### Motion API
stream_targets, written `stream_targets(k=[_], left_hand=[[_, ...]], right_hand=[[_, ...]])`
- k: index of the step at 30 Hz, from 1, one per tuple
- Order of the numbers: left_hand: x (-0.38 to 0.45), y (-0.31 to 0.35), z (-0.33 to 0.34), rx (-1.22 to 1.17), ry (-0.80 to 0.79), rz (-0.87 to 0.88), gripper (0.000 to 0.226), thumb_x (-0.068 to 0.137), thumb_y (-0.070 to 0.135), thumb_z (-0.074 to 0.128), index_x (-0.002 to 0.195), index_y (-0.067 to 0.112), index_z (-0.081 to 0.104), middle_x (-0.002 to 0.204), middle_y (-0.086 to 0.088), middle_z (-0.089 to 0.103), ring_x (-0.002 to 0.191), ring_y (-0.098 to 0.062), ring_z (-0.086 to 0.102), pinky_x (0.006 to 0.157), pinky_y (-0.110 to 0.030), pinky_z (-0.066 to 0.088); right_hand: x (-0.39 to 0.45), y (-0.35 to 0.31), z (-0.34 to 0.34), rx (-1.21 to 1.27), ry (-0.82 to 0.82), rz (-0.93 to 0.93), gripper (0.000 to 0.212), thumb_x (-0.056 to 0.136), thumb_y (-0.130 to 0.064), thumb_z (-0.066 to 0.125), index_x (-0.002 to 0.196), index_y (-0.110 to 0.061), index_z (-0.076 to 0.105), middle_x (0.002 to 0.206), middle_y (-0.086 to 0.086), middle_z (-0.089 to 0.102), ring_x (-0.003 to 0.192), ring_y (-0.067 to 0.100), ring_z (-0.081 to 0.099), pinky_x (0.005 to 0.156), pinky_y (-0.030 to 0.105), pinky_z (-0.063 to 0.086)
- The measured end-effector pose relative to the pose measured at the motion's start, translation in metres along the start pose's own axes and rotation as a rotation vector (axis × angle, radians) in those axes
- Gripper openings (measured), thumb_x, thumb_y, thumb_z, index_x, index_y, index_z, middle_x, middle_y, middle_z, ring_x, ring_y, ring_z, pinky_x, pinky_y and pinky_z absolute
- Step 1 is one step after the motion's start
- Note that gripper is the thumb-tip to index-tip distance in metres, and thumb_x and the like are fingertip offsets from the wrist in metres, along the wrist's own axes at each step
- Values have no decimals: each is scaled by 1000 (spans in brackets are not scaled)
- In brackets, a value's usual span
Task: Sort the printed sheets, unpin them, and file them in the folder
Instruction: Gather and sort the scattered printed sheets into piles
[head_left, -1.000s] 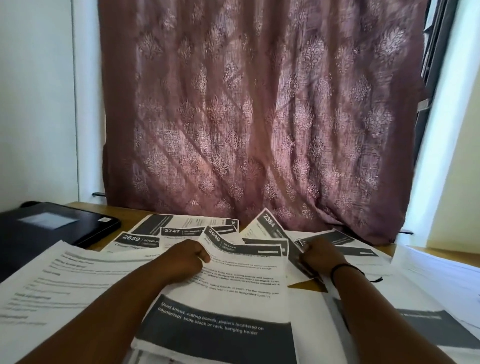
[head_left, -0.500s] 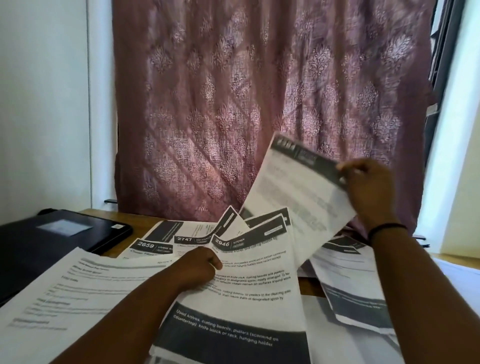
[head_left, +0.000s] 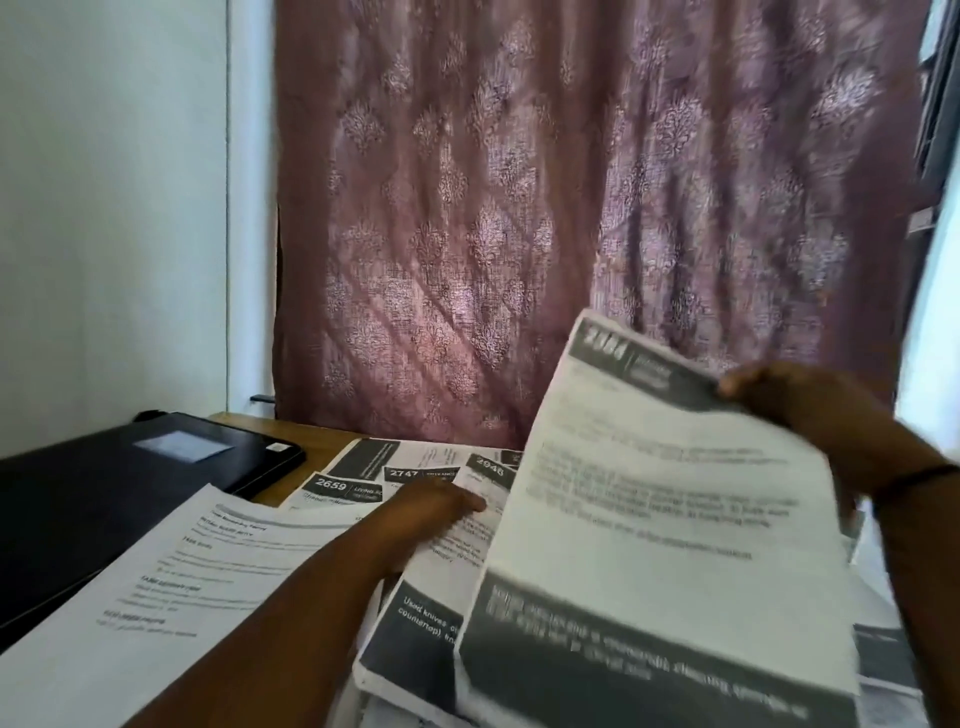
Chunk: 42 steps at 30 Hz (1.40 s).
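Note:
My right hand (head_left: 826, 421) grips the top right corner of a printed sheet (head_left: 660, 530) with a dark header and a dark footer band, held up and tilted in front of me, blurred. My left hand (head_left: 431, 512) presses down on a sheet numbered 2946 (head_left: 447, 566) that lies on the pile. Behind it more printed sheets fan out, numbered 2659 (head_left: 332, 486) and 2747 (head_left: 410, 474). A black folder (head_left: 119, 483) lies shut at the left of the wooden table (head_left: 291, 441). No pins are visible.
A white text sheet (head_left: 171, 592) lies at the near left, overlapping the folder's edge. More sheets lie at the right under the raised one. A mauve patterned curtain (head_left: 571, 218) hangs close behind the table, with white wall at the left.
My right hand picked a sheet from the fanned pile, raised it, and has now swung it down and toward me over the pile. My left hand stayed pressed on the 2946 sheet.

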<state>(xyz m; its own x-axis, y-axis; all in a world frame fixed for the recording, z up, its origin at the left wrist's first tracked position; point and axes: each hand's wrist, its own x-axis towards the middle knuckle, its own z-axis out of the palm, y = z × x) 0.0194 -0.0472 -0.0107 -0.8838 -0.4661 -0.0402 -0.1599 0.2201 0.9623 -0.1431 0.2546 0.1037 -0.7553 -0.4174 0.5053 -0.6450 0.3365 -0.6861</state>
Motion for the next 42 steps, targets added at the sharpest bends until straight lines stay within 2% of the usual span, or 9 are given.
stream_targets(k=[5, 8, 12, 19, 23, 26, 30, 35, 42], left_hand=[[-2, 10, 2, -266, -109, -113, 54, 87, 62, 50, 99, 12, 69, 95, -13, 74, 89, -30, 71, 80, -37, 57], [-3, 10, -1, -101, -126, -51, 36, 86, 43, 65, 102, 11, 70, 81, 0, 74, 64, -12, 72, 56, -22, 57], [5, 3, 0, -2, -99, -69, 31, 75, 0, 77, 104, 2, 69, 97, -12, 74, 87, -28, 72, 88, -44, 56], [8, 5, -2, -235, 25, 54, 47, 76, -17, 66, 116, 6, 56, 99, -6, 69, 82, -17, 65, 64, -24, 52], [11, 3, -7, -296, 151, 187, 64, 74, -17, 69, 123, 12, 40, 115, -4, 61, 93, -18, 60, 68, -24, 51], [11, -1, -7, -180, 171, 230, 79, 72, -12, 73, 136, 13, 34, 123, -8, 62, 108, -26, 60, 90, -44, 52], [10, -5, -6, 10, 162, 235, 44, 73, -9, 72, 112, 9, 60, 115, -6, 68, 98, -22, 65, 90, -38, 52], [8, -3, -14, -227, 145, 172, 29, 78, -12, 67, 101, 6, 65, 102, -7, 70, 81, -17, 68, 76, -31, 55], [-2, 14, -26, -778, 79, 246, 39, 82, -12, 59, 119, -1, 59, 114, -20, 68, 103, -41, 65, 87, -57, 52]], right_hand=[[-6, 42, 88, 8, -260, 127, 12, 80, -22, 76, 77, -11, 75, 80, 0, 72, 71, 5, 62, 55, 9, 44], [-3, 60, 113, -35, -254, 157, 8, 81, -14, 76, 81, -7, 75, 85, 0, 72, 75, 7, 62, 56, 7, 43], [0, 56, 122, 106, -164, 231, 5, 83, -10, 73, 85, -5, 73, 78, 5, 69, 69, 12, 56, 53, 13, 42], [0, 56, 117, 330, 120, 445, 49, 94, -46, 53, 91, 2, 62, 80, 10, 58, 71, 23, 52, 65, 31, 43], [-6, 56, 117, 381, 182, 540, 30, 98, -34, 47, 101, -8, 61, 93, 13, 63, 80, 26, 57, 60, 30, 49], [-9, 56, 123, 328, 95, 554, 21, 97, -26, 50, 106, -9, 60, 98, 12, 63, 81, 25, 58, 56, 29, 51], [-10, 47, 132, 181, -36, 593, 10, 96, -18, 55, 94, -8, 56, 85, 11, 61, 64, 22, 52, 62, 34, 51], [-10, 43, 141, 115, -43, 549, 12, 92, -8, 53, 81, -6, 58, 73, 11, 58, 53, 23, 52, 61, 36, 48], [-8, 44, 143, -168, -59, 427, 34, 88, -7, 53, 54, -11, 49, 60, 14, 56, 56, 24, 53, 60, 34, 41]])
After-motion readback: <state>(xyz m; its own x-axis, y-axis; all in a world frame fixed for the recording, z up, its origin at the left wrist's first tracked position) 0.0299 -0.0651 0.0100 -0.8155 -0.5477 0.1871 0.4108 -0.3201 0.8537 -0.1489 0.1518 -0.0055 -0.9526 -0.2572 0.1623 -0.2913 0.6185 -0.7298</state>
